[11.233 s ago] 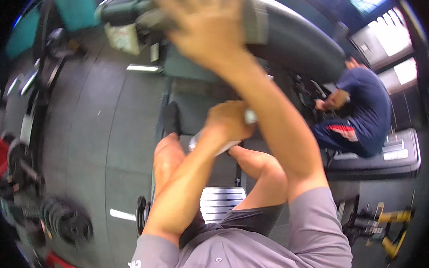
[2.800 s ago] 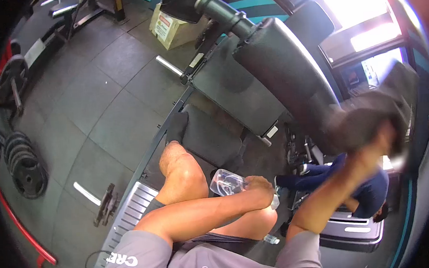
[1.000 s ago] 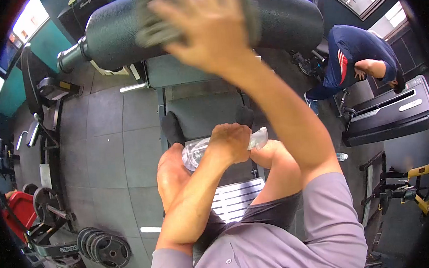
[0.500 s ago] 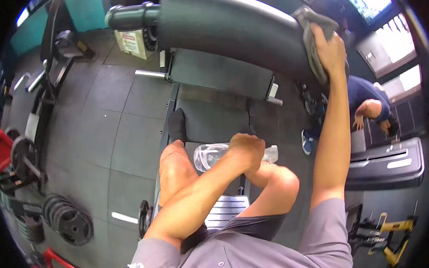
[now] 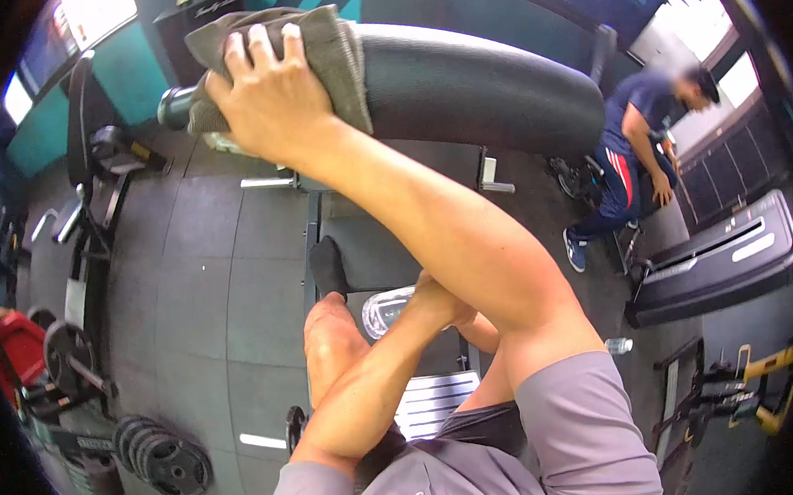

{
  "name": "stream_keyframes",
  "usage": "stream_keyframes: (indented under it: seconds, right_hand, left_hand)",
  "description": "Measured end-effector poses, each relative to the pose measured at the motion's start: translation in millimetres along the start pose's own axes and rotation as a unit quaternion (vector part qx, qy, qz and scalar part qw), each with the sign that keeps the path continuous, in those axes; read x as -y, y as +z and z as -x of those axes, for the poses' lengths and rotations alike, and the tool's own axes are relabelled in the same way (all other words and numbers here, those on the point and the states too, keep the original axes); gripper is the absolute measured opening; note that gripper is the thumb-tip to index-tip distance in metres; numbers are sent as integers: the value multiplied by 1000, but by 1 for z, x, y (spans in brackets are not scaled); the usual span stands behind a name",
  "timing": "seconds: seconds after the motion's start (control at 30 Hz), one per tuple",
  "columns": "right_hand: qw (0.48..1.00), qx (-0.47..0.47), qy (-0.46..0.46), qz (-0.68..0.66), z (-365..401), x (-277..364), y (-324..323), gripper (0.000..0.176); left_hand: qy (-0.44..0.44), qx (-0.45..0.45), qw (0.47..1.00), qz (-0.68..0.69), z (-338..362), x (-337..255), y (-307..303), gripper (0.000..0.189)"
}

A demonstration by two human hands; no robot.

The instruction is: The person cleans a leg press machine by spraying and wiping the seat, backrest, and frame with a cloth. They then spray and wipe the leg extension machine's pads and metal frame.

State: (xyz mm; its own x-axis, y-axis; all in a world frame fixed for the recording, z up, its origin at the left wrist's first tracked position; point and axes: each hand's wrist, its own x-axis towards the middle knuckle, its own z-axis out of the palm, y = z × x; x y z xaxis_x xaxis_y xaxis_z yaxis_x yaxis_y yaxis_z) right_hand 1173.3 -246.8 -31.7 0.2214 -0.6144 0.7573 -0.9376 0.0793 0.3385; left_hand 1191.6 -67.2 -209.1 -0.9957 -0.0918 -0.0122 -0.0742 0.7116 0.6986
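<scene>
Pressing a grey-green folded cloth point(image 5: 337, 49) to the black padded roller point(image 5: 478, 86), upper left, the right hand point(image 5: 268, 97) curls fingers over it, having swept from the right end: full length likely wiped; left hand point(image 5: 435, 299) grips a clear plastic bottle point(image 5: 384, 311), centre

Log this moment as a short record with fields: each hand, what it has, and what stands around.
Right hand: lies spread on a grey cloth, pressing it onto the black roller pad near the pad's left end
Left hand: grips a clear plastic bottle by the bare knees
Nearby: a person in navy beside a treadmill; weight plates on the floor
</scene>
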Motion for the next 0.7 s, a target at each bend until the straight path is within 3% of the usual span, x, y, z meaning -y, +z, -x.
stream_keyframes:
  seconds: [0.03, 0.07, 0.13, 0.2, 0.27, 0.37, 0.6, 0.7]
  right_hand:
    - [1000, -15, -3, -13, 7, -6, 0, 49]
    - [999, -53, 8, 0, 17, -14, 5, 55]
    - [999, -12, 37, -22, 48, -42, -21, 72]
    - [997, -18, 69, -26, 85, -78, -58, 75]
    - [994, -54, 97, 14, 128, -120, -86, 62]
    - [969, -93, 218, 76, 190, -173, -108, 52]
    - [961, -116, 221, 119, 185, -192, -106, 44]
    - [956, -27, 289, 51, 158, -202, -119, 43]
  left_hand:
    - [38, -73, 996, -17, 6, -4, -6, 40]
    - [2, -9, 999, -52, 6, -11, -12, 39]
    - [-75, 105, 985, -119, 9, -33, -39, 37]
    - [-74, 117, 984, -110, 13, -32, -47, 37]
    - [-80, 143, 980, -110, 12, -26, -49, 34]
    - [-67, 126, 984, -105, 14, -19, -44, 31]
    - [-75, 118, 984, -113, 19, -23, -52, 31]
    - [-78, 116, 984, -108, 20, -22, -49, 31]
